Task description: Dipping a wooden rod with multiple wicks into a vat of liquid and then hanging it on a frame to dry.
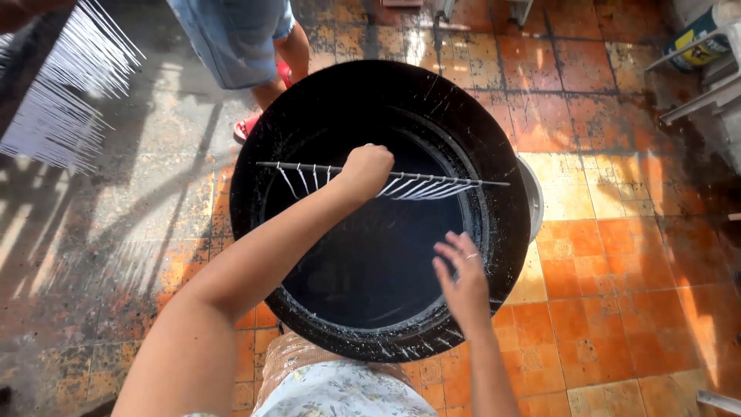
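Note:
A big round black tub [494,147] stands on the tiled floor in front of me, filled with dark liquid. My left hand [367,167] is shut around the middle of a thin grey rod [448,181] held level over the tub. Several white strings hang from the rod on both sides of my fist, slanting down toward the liquid. My right hand [461,279] hovers over the tub's near right rim with its fingers spread, holding nothing.
Another person in a blue garment and red sandals [251,46] stands behind the tub at the upper left. A bundle of white sticks on a dark frame [58,93] is at the far left. A pale rack [706,85] sits at the upper right.

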